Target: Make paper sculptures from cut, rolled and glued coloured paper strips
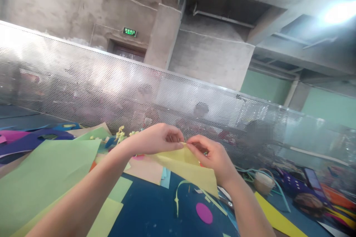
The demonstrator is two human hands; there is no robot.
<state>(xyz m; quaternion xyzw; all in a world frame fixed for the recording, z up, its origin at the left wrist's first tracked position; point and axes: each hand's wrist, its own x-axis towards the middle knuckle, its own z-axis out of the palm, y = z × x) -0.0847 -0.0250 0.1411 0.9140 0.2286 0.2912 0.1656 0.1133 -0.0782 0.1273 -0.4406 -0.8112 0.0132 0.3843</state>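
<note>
A sheet of yellow paper [191, 168] hangs from both my hands above the dark blue table [147, 207]. My left hand [158, 139] pinches its upper edge between thumb and fingers. Close beside it, my right hand [213, 157] grips the same edge, thumb and forefinger nearly meeting the left fingertips. The paper looks folded or bent, with its lower corner drooping toward my right wrist. Below lie a magenta paper oval [204, 213] and a thin curled green strip [177, 200]. Scissors [226, 198] show partly behind my right wrist.
Large light green sheets [52, 181] cover the left side, near purple paper [33, 140]. Small yellow paper shapes [120, 134] stand at the back. To the right are a cup [263, 181], a bright yellow sheet [278, 216] and a phone [315, 181]. A perforated metal screen [178, 96] rises behind.
</note>
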